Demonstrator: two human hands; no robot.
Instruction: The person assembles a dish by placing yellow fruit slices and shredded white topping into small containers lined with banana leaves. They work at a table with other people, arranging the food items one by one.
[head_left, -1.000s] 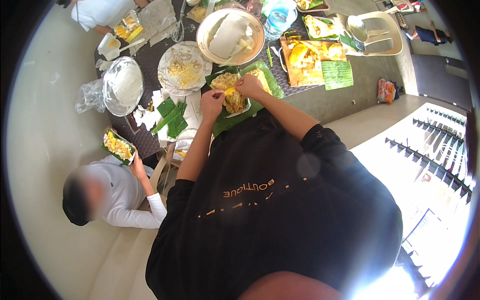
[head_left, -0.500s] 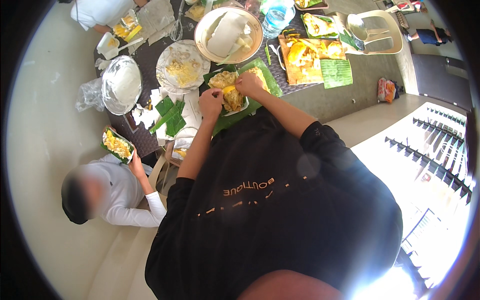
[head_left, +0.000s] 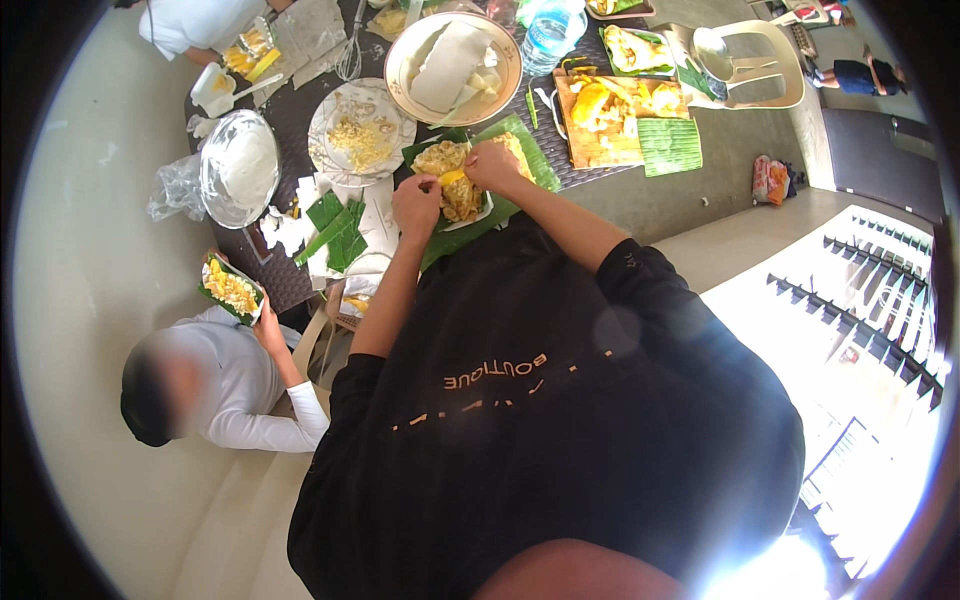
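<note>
A white tray (head_left: 488,213) lined with green leaf stands at the table's near edge, filled with lumpy, pale brown food (head_left: 461,203). Over this food lies a yellow fruit slice (head_left: 454,177), between my two hands. My left hand (head_left: 416,204) comes in from the left, its fingers pinched at the slice's left end. At the other end, the closed fingers of my right hand (head_left: 489,166) grip the slice; their tips are partly hidden. More of the food shows beyond my right wrist, on a broad leaf (head_left: 545,165).
Behind stand a plate of yellow crumbs (head_left: 321,152), a large bowl (head_left: 395,98) and a water bottle (head_left: 548,40). A wooden board (head_left: 580,147) with yellow fruit lies right; a foil-like bowl (head_left: 270,180) left. A seated person (head_left: 245,390) holds a filled tray (head_left: 232,288).
The whole view has shifted slightly left. My hands stay over the tray at the yellow fruit slice, with hardly any movement.
</note>
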